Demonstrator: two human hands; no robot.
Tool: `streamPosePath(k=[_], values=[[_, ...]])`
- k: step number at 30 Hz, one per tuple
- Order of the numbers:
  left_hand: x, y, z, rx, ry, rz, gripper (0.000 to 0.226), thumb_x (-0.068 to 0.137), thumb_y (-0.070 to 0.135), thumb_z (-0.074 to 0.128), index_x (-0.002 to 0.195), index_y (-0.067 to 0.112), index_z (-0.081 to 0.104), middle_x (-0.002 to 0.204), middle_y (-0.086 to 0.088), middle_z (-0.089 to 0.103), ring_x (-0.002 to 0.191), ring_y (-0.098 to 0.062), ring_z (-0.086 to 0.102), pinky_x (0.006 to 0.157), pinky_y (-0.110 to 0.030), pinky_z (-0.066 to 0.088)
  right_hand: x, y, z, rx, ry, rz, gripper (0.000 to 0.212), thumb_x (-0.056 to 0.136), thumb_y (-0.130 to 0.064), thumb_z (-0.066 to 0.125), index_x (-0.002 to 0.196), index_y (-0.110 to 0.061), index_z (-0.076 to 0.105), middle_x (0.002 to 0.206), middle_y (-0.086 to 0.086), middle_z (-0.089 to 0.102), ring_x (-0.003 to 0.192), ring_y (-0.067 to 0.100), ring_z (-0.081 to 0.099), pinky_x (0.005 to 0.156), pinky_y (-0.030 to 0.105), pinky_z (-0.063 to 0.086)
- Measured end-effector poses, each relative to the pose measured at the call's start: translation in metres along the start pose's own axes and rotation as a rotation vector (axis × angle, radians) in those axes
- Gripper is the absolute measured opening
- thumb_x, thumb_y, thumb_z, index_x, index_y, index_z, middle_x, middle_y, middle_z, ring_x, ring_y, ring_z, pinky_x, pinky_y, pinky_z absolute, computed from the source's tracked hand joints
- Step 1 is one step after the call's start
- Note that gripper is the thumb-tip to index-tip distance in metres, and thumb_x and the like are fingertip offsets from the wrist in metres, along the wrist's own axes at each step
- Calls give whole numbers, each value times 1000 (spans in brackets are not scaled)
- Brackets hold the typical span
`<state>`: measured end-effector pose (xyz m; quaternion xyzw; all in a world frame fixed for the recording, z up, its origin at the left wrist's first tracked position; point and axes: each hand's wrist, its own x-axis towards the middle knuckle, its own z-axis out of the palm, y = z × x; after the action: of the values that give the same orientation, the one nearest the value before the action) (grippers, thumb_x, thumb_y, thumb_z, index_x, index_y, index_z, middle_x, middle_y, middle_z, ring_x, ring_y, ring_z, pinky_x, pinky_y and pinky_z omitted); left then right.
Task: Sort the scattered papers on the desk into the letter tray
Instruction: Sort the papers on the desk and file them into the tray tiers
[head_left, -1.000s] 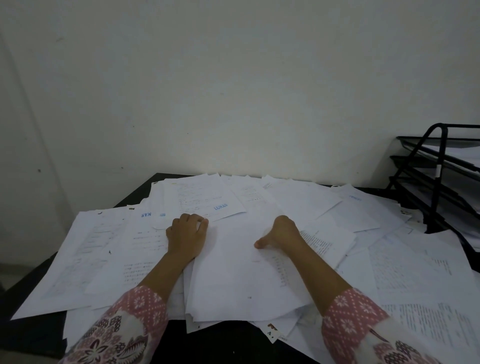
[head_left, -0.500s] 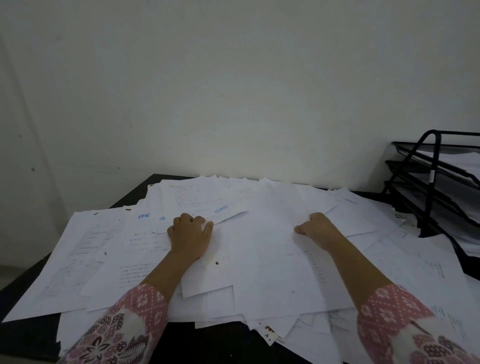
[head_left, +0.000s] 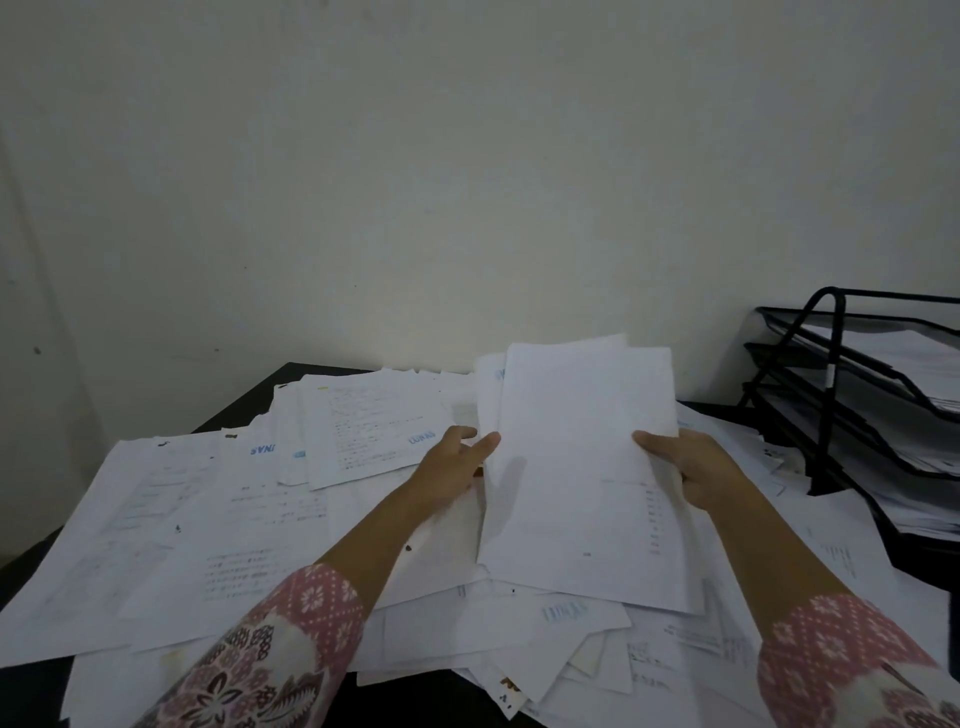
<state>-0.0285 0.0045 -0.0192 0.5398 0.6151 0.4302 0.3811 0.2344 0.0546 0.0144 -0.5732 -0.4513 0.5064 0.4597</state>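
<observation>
Gripping a stack (head_left: 576, 457) of white sheets by its right edge, the right hand (head_left: 698, 475) has its thumb laid on the top sheet and its fingers curled beneath. The left hand (head_left: 452, 462) is at the stack's left edge. Its visible digits are extended and fairly straight, and one tip touches the paper's edge. No grip by this hand can be made out.

Stack: several sheets, roughly squared, with one sheet offset to the left at the far end. It is tilted, the far end raised above the heap and the near end low over it. Whether the near edge rests on the sheets below cannot be told. The top sheet is mostly blank, with a faint column of print near the right hand.

Papers (head_left: 208, 519): loose printed sheets overlap in all directions and cover most of the black desk (head_left: 31, 691). Some hang past the near edge. A few carry a blue stamp.

Tray (head_left: 829, 395): black wire, three tiers, standing at the right end of the desk against the wall (head_left: 467, 156). Each tier already holds paper. The tray is to the right of the stack and apart from it.

Both forearms wear pink patterned sleeves (head_left: 291, 639).
</observation>
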Motion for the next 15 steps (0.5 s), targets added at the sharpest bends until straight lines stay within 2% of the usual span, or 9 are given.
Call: streamPosePath(k=[2, 4, 6, 9, 12, 13, 15], values=[[1, 7, 6, -154, -37, -53, 57, 89, 48, 55, 134, 16, 37, 118, 1, 54, 92, -11, 57, 76, -24, 50, -1, -2, 1, 36, -26, -23, 46, 83, -12, 68, 125, 3, 54, 121, 17, 60, 108, 33, 57, 95, 41, 45], [4, 7, 10, -150, -43, -32, 57, 86, 43, 63, 131, 17, 39, 117, 1, 54, 92, -11, 56, 74, -24, 50, 0, -2, 6, 62, -30, -48, 46, 82, -13, 70, 123, 2, 56, 119, 16, 61, 107, 33, 58, 95, 42, 46], [6, 3, 10, -113, 2, 18, 56, 83, 39, 68, 128, 18, 40, 116, 3, 53, 99, -14, 55, 78, -25, 49, 0, -1, 14, 56, -14, -72, 42, 80, -16, 72, 116, 1, 60, 116, 15, 63, 104, 32, 60, 96, 43, 47], [7, -4, 0, -177, 75, 38, 55, 84, 41, 66, 128, 17, 43, 124, -1, 55, 109, -19, 55, 93, -35, 48, 1, -1, 33, 46, -18, -95, 29, 85, -20, 68, 107, -2, 61, 107, 14, 64, 90, 27, 61, 86, 38, 48], [2, -10, -19, -217, 118, 35, 52, 88, 35, 63, 130, 17, 40, 127, -1, 53, 111, -20, 53, 93, -34, 45, 5, -3, 56, -67, -92, -105, 24, 89, -14, 63, 106, 3, 60, 106, 18, 64, 83, 26, 61, 75, 33, 51], [0, -13, -26, -207, 133, 36, 54, 88, 32, 63, 133, 16, 38, 127, -1, 51, 112, -20, 52, 94, -34, 45, 5, -5, 65, -134, -114, -117, 21, 88, -9, 63, 106, 3, 60, 107, 18, 63, 83, 27, 61, 75, 34, 51], [-4, -19, -42, -187, 149, 43, 58, 88, 28, 64, 136, 15, 34, 129, -1, 49, 115, -20, 49, 95, -34, 44, 9, -9, 84, -188, -125, -138, 26, 87, -5, 63, 111, 4, 60, 112, 18, 63, 93, 31, 62, 85, 38, 51]])
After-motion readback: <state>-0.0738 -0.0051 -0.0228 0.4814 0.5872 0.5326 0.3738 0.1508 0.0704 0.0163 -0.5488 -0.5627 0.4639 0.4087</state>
